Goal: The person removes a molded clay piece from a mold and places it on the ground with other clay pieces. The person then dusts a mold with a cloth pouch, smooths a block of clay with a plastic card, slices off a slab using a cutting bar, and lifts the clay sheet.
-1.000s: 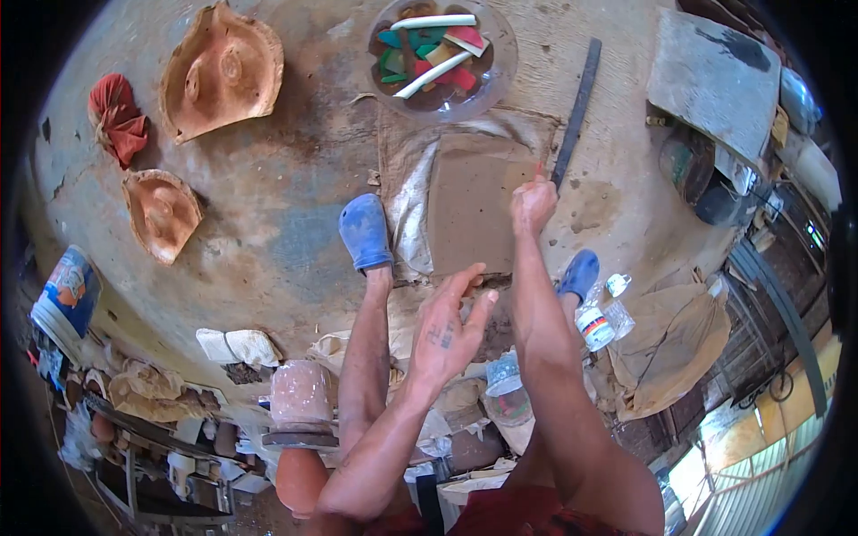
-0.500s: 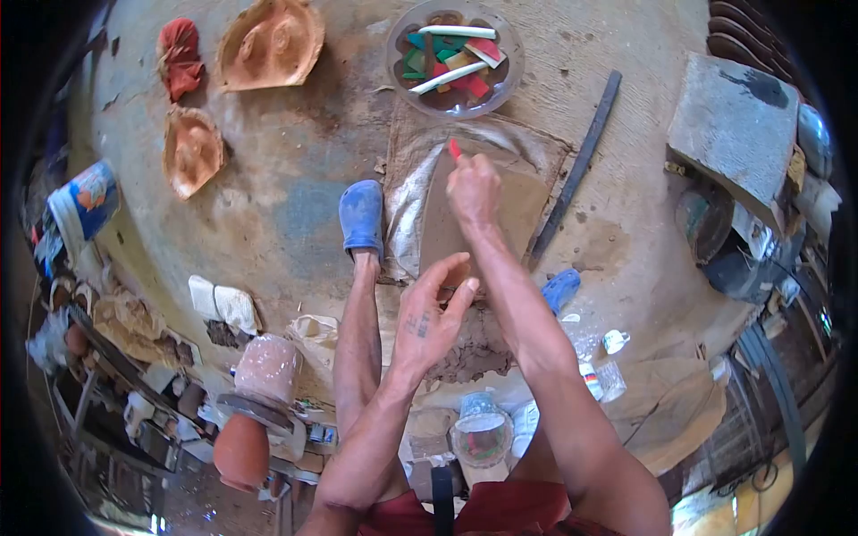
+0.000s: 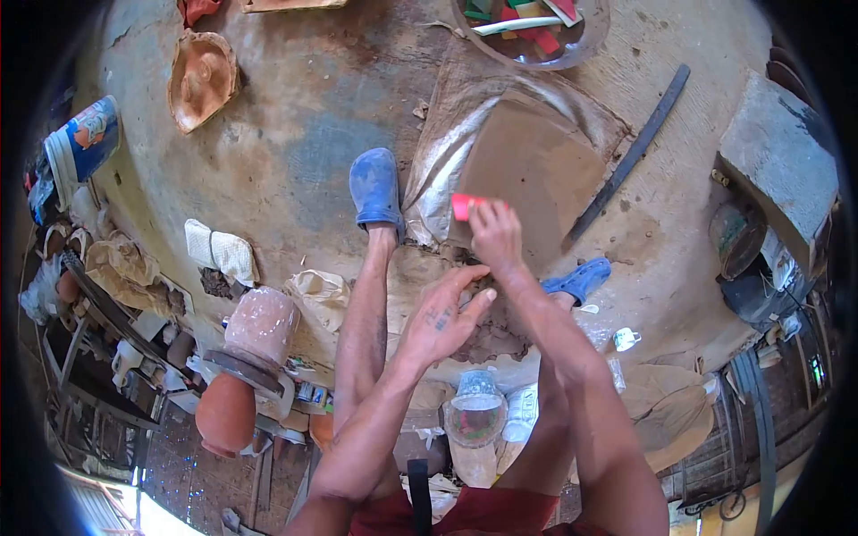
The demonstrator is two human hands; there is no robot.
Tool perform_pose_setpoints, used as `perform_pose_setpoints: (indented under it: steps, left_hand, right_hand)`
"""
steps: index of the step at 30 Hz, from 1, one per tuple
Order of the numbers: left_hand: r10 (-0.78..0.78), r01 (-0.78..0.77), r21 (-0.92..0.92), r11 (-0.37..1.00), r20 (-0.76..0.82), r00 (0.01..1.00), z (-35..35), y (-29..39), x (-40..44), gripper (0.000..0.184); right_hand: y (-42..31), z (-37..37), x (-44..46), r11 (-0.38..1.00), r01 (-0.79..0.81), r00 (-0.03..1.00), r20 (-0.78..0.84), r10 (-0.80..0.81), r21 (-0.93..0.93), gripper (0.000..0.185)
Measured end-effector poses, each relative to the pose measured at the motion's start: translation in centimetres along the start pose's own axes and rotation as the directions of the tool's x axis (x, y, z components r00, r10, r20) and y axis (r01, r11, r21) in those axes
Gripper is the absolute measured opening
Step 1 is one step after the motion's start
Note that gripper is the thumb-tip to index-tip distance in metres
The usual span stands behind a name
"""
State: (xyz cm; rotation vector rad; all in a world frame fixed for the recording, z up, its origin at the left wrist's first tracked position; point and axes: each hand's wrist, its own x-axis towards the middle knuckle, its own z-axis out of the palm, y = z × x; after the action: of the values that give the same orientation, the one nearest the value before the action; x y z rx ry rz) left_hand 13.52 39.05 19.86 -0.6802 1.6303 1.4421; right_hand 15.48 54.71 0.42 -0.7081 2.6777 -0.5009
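The right hand (image 3: 497,234) is closed, with bent fingers, around a flat red piece (image 3: 464,206) of hard-looking material, whose free end points toward the left. This red piece is at the left edge of a flat brown slab of wet-looking clay (image 3: 542,170), near its lower left corner; whether it touches the clay, I cannot tell. The left hand (image 3: 444,314) is partly open, thumb and fingers apart, and no object is seen in it. Its fingertips are just beside the right wrist, below the slab.

The slab lies on a brown and whitish woven sack (image 3: 444,163), which is spread on the stained concrete floor (image 3: 295,170). To the right of the slab, a long dark flat strip (image 3: 636,154) lies aslant. Beyond the sack stands a round transparent bowl (image 3: 593,49) with coloured pieces and a white stick (image 3: 514,25). Blue rubber clogs (image 3: 375,186) are on both feet, one at each side of the work.
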Motion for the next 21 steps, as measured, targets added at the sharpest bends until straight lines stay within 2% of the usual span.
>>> perform_pose_setpoints:
  steps: [2,3,4,5,7,9,11,12,14,15,16,17,19,21]
  left_hand:
    - [0.104,-0.106,0.317,0.942,0.023,0.994,-0.5,-0.9,-0.3,0.041]
    - [0.105,-0.109,0.312,0.944,0.03,0.994,-0.4,-1.0,-0.5,0.041]
    - [0.186,-0.192,0.272,0.943,0.046,0.981,-0.1,-0.8,-0.7,0.039]
    - [0.277,-0.282,0.236,0.93,0.055,0.959,-0.1,-0.6,-0.6,0.037]
    - [0.259,-0.274,0.199,0.941,0.098,0.961,0.0,0.1,-0.3,0.036]
    - [0.154,-0.182,0.146,0.972,0.185,0.971,0.2,0.3,-0.6,0.034]
    - [0.148,-0.187,0.176,0.966,0.211,0.966,0.8,-0.9,-1.2,0.033]
    - [0.151,-0.202,0.226,0.953,0.225,0.963,1.1,-1.2,-1.4,0.033]
    - [0.106,-0.171,0.25,0.953,0.253,0.962,1.5,-1.7,-1.6,0.035]
    - [0.162,-0.219,0.25,0.943,0.229,0.96,2.1,-2.8,-1.4,0.036]
    - [0.214,-0.263,0.248,0.933,0.207,0.955,2.3,-3.1,-1.3,0.036]
    - [0.204,-0.253,0.246,0.936,0.21,0.956,2.5,-3.4,-1.4,0.036]
    - [0.102,-0.141,0.193,0.971,0.2,0.975,2.5,-2.4,-1.3,0.033]
    - [0.098,-0.143,0.207,0.968,0.214,0.972,2.5,-1.8,-1.0,0.033]
  right_hand:
    - [-2.6,0.8,-3.7,0.998,0.065,0.991,0.116,-0.063,-0.015,0.038]
    - [-4.1,1.3,-5.8,0.998,0.063,0.976,0.21,-0.058,-0.016,0.038]
    - [-5.3,1.6,-7.7,0.998,0.062,0.952,0.301,-0.054,-0.017,0.039]
    - [-5.6,1.4,-8.6,0.998,0.063,0.954,0.294,-0.053,-0.026,0.039]
    - [-5.3,-0.1,-8.1,0.984,-0.02,0.936,0.349,-0.044,0.178,0.035]
    - [-2.3,-1.9,-4.0,0.992,-0.109,0.994,0.006,0.108,0.059,0.032]
    - [2.7,-6.3,3.9,0.991,-0.125,0.962,-0.239,0.131,0.042,0.032]
    - [5.8,-6.5,7.2,0.988,-0.15,0.916,-0.372,0.151,0.032,0.041]
    - [10.8,-7.0,11.2,0.991,-0.117,0.942,-0.323,0.093,-0.057,0.034]
    - [10.8,-6.6,11.0,0.991,-0.12,0.939,-0.331,0.095,-0.056,0.034]
    - [10.5,-5.9,9.6,0.992,-0.103,0.959,-0.272,0.081,-0.067,0.034]
    - [9.8,-5.2,7.6,0.994,-0.084,0.977,-0.201,0.068,-0.073,0.035]
    - [6.4,-3.7,2.1,0.997,-0.071,0.987,-0.148,0.067,-0.022,0.037]
    - [3.0,-2.1,-3.6,0.999,-0.035,0.998,-0.056,0.038,0.041,0.043]
